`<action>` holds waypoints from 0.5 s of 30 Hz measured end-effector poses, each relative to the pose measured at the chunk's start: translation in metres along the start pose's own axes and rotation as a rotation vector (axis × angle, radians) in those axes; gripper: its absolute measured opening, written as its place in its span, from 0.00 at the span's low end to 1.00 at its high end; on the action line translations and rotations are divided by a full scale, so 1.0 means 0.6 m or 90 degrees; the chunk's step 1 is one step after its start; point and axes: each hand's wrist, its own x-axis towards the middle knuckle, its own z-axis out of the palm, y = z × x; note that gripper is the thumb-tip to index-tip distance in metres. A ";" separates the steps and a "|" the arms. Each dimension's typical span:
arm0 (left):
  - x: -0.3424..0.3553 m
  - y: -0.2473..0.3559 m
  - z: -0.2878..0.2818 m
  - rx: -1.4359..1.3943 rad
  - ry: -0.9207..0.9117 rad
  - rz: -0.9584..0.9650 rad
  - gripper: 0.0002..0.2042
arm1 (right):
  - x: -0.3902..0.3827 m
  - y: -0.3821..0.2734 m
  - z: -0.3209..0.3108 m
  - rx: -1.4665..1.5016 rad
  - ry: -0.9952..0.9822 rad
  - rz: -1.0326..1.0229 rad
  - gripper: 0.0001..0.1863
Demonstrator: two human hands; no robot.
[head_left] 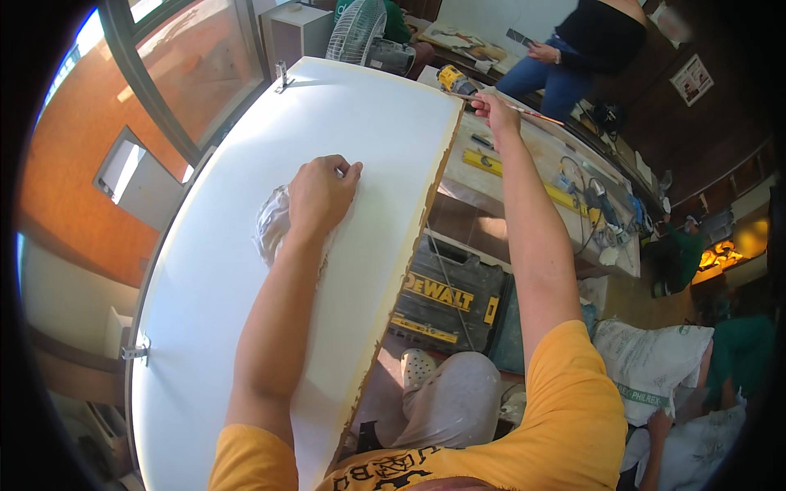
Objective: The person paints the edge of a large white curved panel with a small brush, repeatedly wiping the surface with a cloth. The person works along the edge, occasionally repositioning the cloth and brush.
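A large white door panel (196, 270) lies before me, with a rough brown strip along its right edge and metal hinges (282, 78) on its left side. On it sits a crumpled white cloth (273, 225). My left hand (321, 195) is over the panel, its wrist against the cloth, fingers curled and thumb closed in; what they hold, if anything, is hidden. Out past the panel's far right corner, my right hand (496, 116) is closed round a long thin stick (536, 114) with a reddish end, like a slim paintbrush. Its other end lies near that corner.
Right of the panel, a workbench (483, 184) carries a yellow drill (454, 79), a yellow spirit level (565, 199) and corded tools (602, 204). A black tool case (450, 286) is below. A fan (356, 33) stands behind; other people are at the back and right.
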 end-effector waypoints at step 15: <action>0.002 -0.003 0.002 0.004 0.007 0.000 0.18 | -0.005 -0.032 -0.018 0.000 0.011 -0.051 0.15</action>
